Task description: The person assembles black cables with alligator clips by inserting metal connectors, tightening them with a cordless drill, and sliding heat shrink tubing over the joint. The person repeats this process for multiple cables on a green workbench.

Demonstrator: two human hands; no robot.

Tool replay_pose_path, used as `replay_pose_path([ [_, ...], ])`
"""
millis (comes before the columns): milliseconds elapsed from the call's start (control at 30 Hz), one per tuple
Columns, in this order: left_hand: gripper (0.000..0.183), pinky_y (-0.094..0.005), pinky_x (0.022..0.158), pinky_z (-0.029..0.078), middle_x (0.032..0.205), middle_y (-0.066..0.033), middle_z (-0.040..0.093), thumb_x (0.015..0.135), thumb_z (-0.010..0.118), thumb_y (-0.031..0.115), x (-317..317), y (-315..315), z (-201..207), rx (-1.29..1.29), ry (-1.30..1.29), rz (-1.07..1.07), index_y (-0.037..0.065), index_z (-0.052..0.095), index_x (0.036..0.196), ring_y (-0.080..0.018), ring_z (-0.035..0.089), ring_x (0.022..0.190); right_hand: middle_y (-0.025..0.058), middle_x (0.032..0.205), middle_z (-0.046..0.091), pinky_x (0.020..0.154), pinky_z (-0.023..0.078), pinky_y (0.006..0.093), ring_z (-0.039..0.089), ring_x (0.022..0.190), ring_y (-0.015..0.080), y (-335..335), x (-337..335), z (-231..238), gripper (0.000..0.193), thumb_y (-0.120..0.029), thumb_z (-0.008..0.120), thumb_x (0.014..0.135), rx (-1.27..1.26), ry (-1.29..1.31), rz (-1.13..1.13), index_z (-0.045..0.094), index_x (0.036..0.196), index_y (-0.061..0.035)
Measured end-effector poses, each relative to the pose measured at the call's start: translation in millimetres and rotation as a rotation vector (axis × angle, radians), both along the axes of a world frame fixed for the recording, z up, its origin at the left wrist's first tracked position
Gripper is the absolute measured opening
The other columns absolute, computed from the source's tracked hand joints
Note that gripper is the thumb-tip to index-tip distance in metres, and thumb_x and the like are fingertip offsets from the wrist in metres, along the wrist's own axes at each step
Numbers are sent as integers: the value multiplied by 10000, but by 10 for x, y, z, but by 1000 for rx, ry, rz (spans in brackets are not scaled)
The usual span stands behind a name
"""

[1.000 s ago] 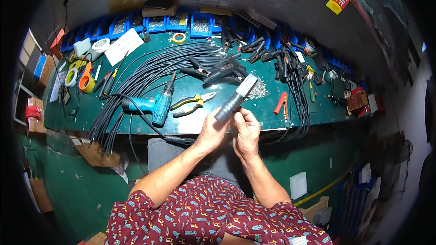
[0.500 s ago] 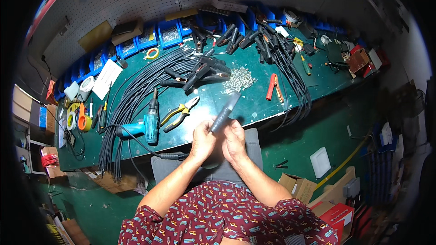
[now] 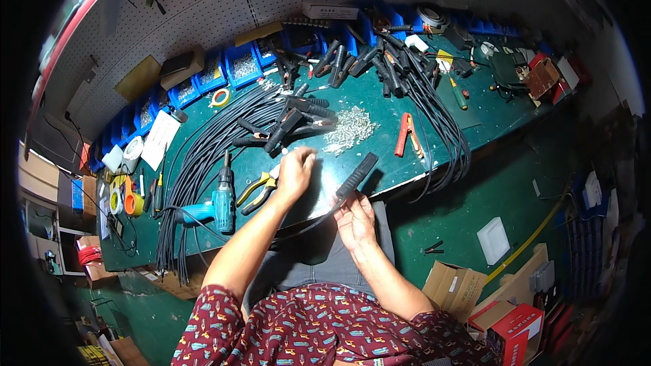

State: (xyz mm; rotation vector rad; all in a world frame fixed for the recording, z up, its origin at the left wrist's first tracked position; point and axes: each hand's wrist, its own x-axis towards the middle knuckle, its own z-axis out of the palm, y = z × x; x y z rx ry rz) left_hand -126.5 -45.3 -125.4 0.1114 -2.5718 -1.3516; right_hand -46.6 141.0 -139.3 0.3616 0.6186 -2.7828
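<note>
My right hand (image 3: pixel 357 222), near the bench's front edge, is closed on the lower end of a black ribbed handle sleeve (image 3: pixel 357 175). The sleeve points up and away, and a black cable (image 3: pixel 303 230) trails from it toward the left. Above the bench, my left hand (image 3: pixel 296 173) has its fingers curled; what they hold, if anything, is hidden. Beside it lie yellow-and-black pliers (image 3: pixel 256 193), their jaws partly covered by that hand. Just beyond sits a heap of black clamps (image 3: pixel 285 129). Small metal screws (image 3: pixel 351 129) form a pile to the right of the clamps.
A teal power drill (image 3: pixel 220 209) lies left of the pliers, by a bundle of black cables (image 3: pixel 196 163). Right of the screws is a red clamp (image 3: pixel 403 135). More black clamps (image 3: pixel 393 68) and blue parts bins (image 3: pixel 243 68) line the back. Cardboard boxes (image 3: pixel 453 288) stand on the floor.
My left hand has left the sleeve and moved up and left to the pliers and clamps. The sleeve, in my right hand, has shifted slightly right and lower. The view has turned a little.
</note>
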Motion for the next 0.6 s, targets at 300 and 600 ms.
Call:
replay_pose_path([
  [300,176,-497,724,553,909,-143,671,912,622,159,-652,27,-149,-689,13,-149,157,725,1055,-388,697,842,36,1168,679,967,570,405,673,1063,209,92,3,22,248,-176,705,972,-103,-81,39,632,1201,-112],
  [600,180,-524,794,546,943,-206,696,941,602,225,-771,15,17,-688,-148,-268,47,615,961,-425,687,911,82,1178,714,960,559,365,688,1085,219,112,-78,88,310,-186,740,935,-132,-91,124,657,1202,-49],
])
